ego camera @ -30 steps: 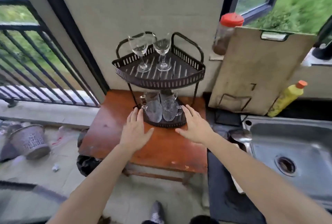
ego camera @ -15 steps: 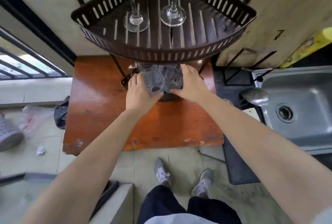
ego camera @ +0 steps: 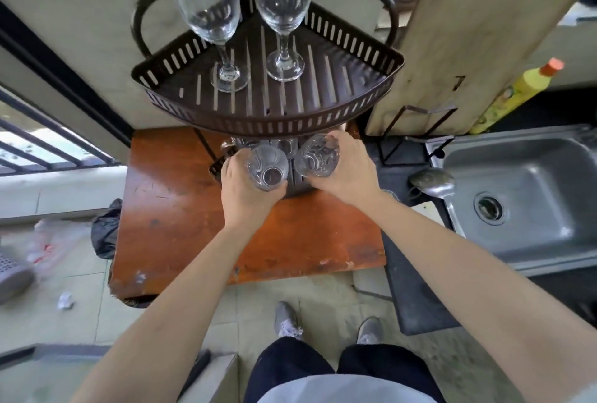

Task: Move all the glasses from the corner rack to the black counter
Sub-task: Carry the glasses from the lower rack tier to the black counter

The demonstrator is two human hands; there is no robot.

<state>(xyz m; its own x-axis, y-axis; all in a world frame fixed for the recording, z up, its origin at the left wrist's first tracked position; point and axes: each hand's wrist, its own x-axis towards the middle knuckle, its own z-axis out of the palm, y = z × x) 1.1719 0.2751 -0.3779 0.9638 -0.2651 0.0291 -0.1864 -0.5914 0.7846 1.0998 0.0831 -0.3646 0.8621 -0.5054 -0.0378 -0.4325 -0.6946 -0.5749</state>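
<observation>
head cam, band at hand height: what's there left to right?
Scratched orange-brown wooden table top → left hand gripping a cut-pattern clear glass tumbler → second patterned clear tumbler held by the right hand → grey metal ladle → stainless steel sink.

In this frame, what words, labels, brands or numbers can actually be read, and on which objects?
None can be read.
Yellow bottle: a printed label shows, too blurred to read.
Grey basket on the floor: only a dotted pattern shows, no text.
Wooden board: dark marks, not legible characters.
Patterned glass in the left hand and patterned glass in the right hand: cut pattern only, no lettering.
</observation>
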